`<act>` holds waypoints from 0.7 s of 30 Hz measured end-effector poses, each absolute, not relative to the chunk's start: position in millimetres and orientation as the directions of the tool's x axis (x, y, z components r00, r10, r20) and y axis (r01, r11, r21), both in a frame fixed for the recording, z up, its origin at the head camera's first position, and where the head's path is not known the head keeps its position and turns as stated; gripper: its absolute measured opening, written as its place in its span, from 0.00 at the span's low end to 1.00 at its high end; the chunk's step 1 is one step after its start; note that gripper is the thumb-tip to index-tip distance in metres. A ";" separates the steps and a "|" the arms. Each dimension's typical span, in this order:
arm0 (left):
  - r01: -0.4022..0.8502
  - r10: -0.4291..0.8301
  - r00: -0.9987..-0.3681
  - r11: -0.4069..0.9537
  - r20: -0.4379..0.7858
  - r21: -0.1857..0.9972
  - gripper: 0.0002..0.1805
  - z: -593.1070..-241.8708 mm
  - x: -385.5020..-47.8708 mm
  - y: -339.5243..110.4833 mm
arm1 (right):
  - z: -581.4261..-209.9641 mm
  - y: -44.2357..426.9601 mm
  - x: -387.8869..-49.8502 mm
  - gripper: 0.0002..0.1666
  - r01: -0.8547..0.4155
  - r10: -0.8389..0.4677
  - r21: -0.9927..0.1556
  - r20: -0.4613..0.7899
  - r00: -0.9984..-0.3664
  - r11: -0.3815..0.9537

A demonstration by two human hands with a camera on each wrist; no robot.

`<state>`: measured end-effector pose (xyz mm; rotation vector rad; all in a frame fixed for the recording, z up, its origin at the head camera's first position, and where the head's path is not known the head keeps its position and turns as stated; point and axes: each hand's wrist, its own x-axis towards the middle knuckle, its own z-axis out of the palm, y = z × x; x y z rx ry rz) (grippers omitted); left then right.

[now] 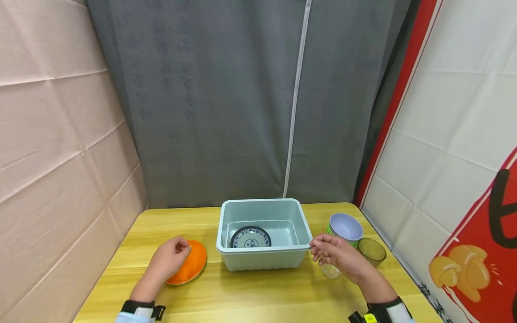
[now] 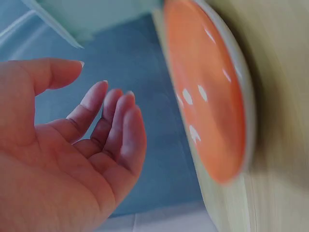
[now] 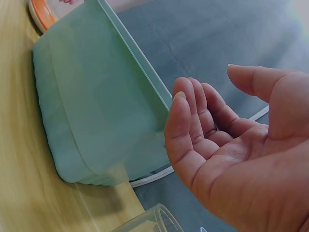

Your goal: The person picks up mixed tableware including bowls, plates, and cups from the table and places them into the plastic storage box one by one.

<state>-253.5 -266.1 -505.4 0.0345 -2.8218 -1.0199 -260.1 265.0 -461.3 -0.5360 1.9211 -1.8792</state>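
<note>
1. Across the lower part of the frame, the tableware is being carried by a wood-patterned counter (image 1: 258,294).
2. At the lower centre, a pale blue-green basin (image 1: 264,261) is being supported by the counter; by judgement, the work is being seen at an early stage, since a single piece is being contained there.
3. At the lower left, an orange plate (image 1: 195,260) is being borne by the counter outside the basin, apparently being left among the pieces not yet dealt with.
4. Inside the basin, towards its left, that single piece, a patterned plate (image 1: 251,237), is being held.
5. At the lower right, a lavender bowl (image 1: 346,226) is being stacked on green-edged ware, likewise outside.
6. Just below it, an amber cup (image 1: 372,251) and a clear cup (image 1: 331,271) are being partly hidden by the right hand (image 1: 339,256).
7. Above the orange plate, nothing is being grasped by the left hand (image 1: 171,259): its grip is being left loose, thumb parted from softly bent fingers.
8. Near the basin's right rim, the right grip is being similarly relaxed and empty; whether the rim is being touched cannot be told.
</note>
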 end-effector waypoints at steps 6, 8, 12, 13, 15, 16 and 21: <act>0.018 -0.054 -0.991 0.845 0.118 0.534 0.12 -517.2 -267.7 -293.4 | -462.1 263.2 -258.9 0.15 0.002 -0.544 -1.000 -0.012 -0.839 0.019; 0.013 -0.048 -0.993 0.865 0.108 0.502 0.15 -519.3 -272.2 -299.2 | -462.6 263.4 -258.1 0.15 0.009 -0.544 -1.000 -0.018 -0.839 0.020; -0.023 -0.070 -0.993 0.895 0.091 0.446 0.23 -524.1 -280.2 -309.5 | -463.4 263.7 -256.8 0.15 0.015 -0.543 -1.000 -0.024 -0.840 0.022; -0.032 -0.077 -0.993 0.901 0.087 0.433 0.25 -525.7 -281.8 -312.5 | -463.6 263.8 -256.6 0.16 0.015 -0.544 -1.000 -0.025 -0.839 0.023; -0.052 -0.090 -0.993 0.910 0.073 0.411 0.27 -529.2 -284.0 -318.1 | -464.3 264.0 -256.4 0.15 0.012 -0.548 -1.000 -0.023 -0.836 0.025; -0.058 -0.093 -0.993 0.913 0.066 0.404 0.28 -530.7 -284.8 -321.0 | -464.7 263.9 -256.4 0.15 0.009 -0.551 -1.000 -0.022 -0.834 0.026; -0.074 -0.084 -0.996 0.917 0.009 0.391 0.21 -535.3 -285.8 -331.0 | -466.7 263.5 -256.5 0.13 0.007 -0.566 -1.000 -0.018 -0.824 0.020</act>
